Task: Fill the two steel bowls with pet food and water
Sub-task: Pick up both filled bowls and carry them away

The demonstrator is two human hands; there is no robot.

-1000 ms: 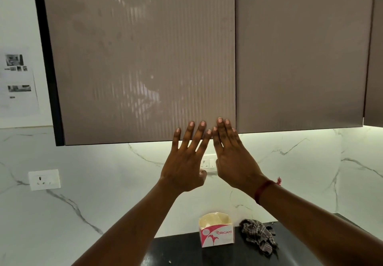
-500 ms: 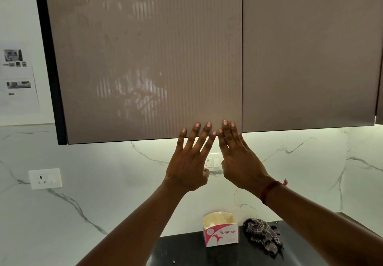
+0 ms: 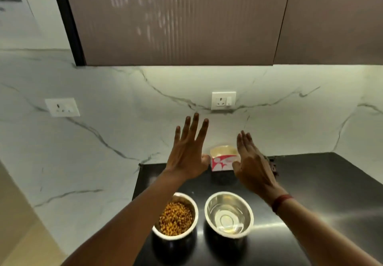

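Head view: a black counter is backed by a marbled wall, with cabinets at 12 o'clock. Both the left hand and right hand are held spread and empty. A carton is partly hidden.

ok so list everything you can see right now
food bowl: one, steel, brown pet food inside, counter front, left
water bowl: one, steel, clear water inside, right beside it
counter: one, black
carton: one, white and red, open top, counter back
cloth: one, dark, mostly hidden behind right hand
sockets: two, white, on marble wall
cabinets: brown, shut, above
left hand: open, above counter
right hand: open, red wristband
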